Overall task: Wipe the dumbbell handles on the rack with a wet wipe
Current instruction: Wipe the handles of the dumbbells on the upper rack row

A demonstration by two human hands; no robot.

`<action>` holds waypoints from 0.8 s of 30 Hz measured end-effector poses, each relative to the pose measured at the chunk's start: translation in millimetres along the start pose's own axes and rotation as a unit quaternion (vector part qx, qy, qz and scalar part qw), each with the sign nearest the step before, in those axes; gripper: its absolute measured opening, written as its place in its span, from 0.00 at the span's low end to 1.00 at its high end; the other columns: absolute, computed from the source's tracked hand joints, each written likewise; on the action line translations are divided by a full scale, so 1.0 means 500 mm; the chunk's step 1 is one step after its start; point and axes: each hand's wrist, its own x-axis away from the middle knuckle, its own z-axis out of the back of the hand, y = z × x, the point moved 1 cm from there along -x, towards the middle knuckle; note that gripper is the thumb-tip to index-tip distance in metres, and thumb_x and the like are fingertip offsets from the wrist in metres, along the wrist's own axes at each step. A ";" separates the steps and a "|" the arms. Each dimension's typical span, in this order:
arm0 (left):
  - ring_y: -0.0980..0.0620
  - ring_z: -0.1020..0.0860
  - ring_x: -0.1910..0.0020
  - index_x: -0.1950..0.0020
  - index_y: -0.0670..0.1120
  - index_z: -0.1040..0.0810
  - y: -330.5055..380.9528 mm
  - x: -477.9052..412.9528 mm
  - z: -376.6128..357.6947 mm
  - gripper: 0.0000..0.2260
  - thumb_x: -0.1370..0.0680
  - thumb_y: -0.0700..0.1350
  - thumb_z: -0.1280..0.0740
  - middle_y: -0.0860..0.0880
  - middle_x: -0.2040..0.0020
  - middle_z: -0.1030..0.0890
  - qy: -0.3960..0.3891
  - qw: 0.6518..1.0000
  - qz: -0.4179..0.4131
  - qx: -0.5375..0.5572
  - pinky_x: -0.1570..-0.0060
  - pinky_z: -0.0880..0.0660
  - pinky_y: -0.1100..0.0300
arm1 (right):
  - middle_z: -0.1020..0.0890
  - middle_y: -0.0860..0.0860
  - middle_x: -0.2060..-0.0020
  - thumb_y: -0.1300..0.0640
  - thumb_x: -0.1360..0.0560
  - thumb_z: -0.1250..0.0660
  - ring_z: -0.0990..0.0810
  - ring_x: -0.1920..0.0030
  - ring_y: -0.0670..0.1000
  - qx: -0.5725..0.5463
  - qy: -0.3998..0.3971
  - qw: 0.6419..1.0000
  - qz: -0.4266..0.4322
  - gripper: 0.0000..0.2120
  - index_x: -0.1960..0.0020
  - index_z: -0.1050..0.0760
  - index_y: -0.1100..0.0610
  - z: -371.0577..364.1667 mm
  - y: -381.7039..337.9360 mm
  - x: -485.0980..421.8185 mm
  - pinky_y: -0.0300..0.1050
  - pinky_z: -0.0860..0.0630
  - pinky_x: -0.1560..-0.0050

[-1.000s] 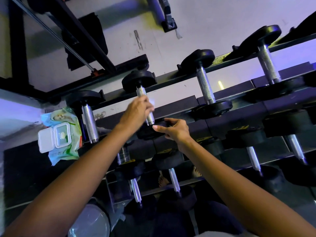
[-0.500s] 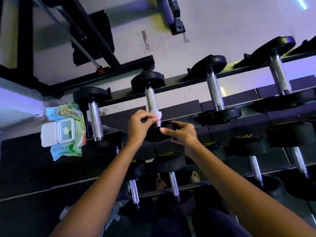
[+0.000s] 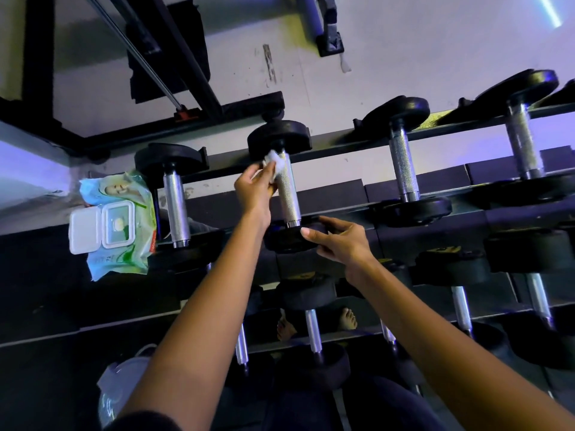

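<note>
Wiping the second handle (image 3: 287,194) from the left: left hand (image 3: 253,189) pinches the wet wipe (image 3: 274,160) at its far end. The right hand (image 3: 340,241), fingers spread, steadies the near weight (image 3: 287,242). Next, probably a stroke nearward.

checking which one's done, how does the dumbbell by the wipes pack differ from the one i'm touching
The left hand pinches a wipe against the handle of the held dumbbell; the handle of the other dumbbell is bare. The right hand touches the held dumbbell's near head; no hand touches the other dumbbell. The other dumbbell lies by the pack; the held dumbbell, further right. Both have chrome handles and black heads.
</note>
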 end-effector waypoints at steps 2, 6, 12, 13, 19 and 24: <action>0.55 0.22 0.59 0.39 0.35 0.25 -0.002 0.008 -0.003 0.14 0.22 0.41 0.36 0.46 0.54 0.20 -0.024 0.999 0.032 0.020 0.64 0.23 0.67 | 0.23 0.54 0.43 0.57 0.39 0.20 0.22 0.45 0.50 0.000 0.000 1.000 0.000 0.33 0.36 0.25 0.59 0.000 0.001 0.000 0.40 0.20 0.57; 0.56 0.19 0.64 0.44 0.37 0.24 -0.022 0.065 0.045 0.09 0.22 0.39 0.37 0.43 0.55 0.17 -0.097 0.988 0.083 -0.082 0.68 0.23 0.69 | 0.23 0.55 0.42 0.57 0.40 0.20 0.22 0.49 0.48 0.001 0.000 1.000 0.004 0.33 0.36 0.25 0.59 -0.001 -0.001 0.002 0.39 0.21 0.59; 0.54 0.22 0.61 0.56 0.44 0.24 0.013 -0.010 0.001 0.04 0.26 0.37 0.32 0.47 0.59 0.21 -0.022 1.000 0.013 0.004 0.65 0.24 0.65 | 0.24 0.53 0.44 0.58 0.39 0.21 0.23 0.46 0.49 -0.005 -0.004 1.000 -0.002 0.32 0.36 0.25 0.59 0.001 -0.001 0.001 0.43 0.20 0.54; 0.55 0.23 0.62 0.58 0.45 0.25 0.006 -0.005 0.005 0.05 0.26 0.37 0.30 0.48 0.61 0.21 -0.013 0.999 -0.023 -0.042 0.66 0.25 0.66 | 0.24 0.53 0.44 0.58 0.39 0.21 0.23 0.46 0.49 -0.005 -0.006 1.000 -0.002 0.32 0.36 0.25 0.59 0.001 -0.001 0.000 0.43 0.20 0.53; 0.60 0.26 0.64 0.60 0.42 0.23 0.005 0.056 0.032 0.05 0.30 0.37 0.28 0.51 0.60 0.22 0.003 0.903 -0.270 -0.333 0.64 0.29 0.73 | 0.22 0.51 0.47 0.58 0.39 0.20 0.22 0.48 0.49 -0.004 -0.002 1.000 -0.001 0.32 0.37 0.25 0.60 -0.001 -0.005 0.005 0.42 0.21 0.54; 0.49 0.25 0.53 0.54 0.39 0.20 0.014 0.038 -0.016 0.03 0.27 0.37 0.33 0.44 0.50 0.24 -0.037 0.814 -0.391 -0.428 0.55 0.33 0.65 | 0.23 0.50 0.48 0.58 0.39 0.20 0.22 0.46 0.50 -0.011 -0.004 1.000 -0.002 0.31 0.38 0.24 0.60 -0.001 -0.003 0.004 0.41 0.21 0.56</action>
